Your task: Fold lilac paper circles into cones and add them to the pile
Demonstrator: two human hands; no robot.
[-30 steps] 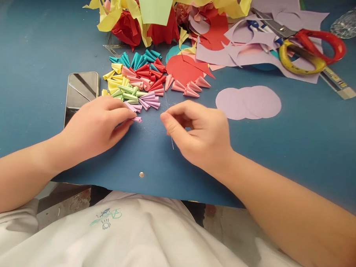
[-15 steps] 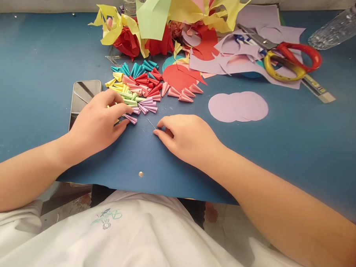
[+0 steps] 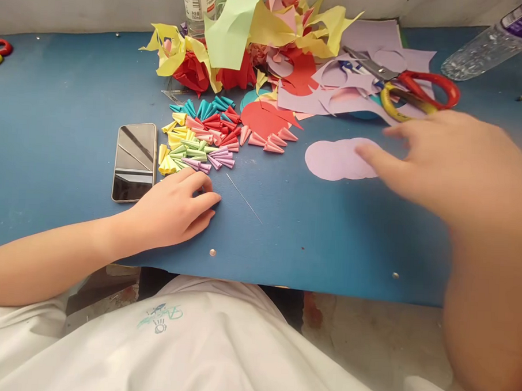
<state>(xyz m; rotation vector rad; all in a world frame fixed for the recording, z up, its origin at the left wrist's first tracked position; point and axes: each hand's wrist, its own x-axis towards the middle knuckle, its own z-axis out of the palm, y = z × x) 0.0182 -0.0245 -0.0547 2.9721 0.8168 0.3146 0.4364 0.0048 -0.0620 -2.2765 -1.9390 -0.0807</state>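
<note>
My left hand (image 3: 176,206) rests on the blue table (image 3: 56,123) just below a heap of small rolled paper cones (image 3: 203,135) in teal, red, pink, yellow, green and lilac; its fingers are curled loosely and I see nothing in them. A thin needle (image 3: 244,199) lies bare on the table to its right. My right hand (image 3: 444,163), blurred by motion, reaches over the table with fingers stretched out, its fingertips at the edge of the overlapping lilac paper circles (image 3: 338,158).
A phone (image 3: 135,161) lies left of the cones. Crumpled paper scraps (image 3: 250,39) and lilac offcuts (image 3: 335,89) crowd the back. Red-and-yellow scissors (image 3: 415,92) lie on the offcuts. A clear bottle (image 3: 487,50) lies at the far right.
My right hand let the needle go on the table and swung right to the lilac circles. My left hand slid down off the cones. The view tilted up slightly.
</note>
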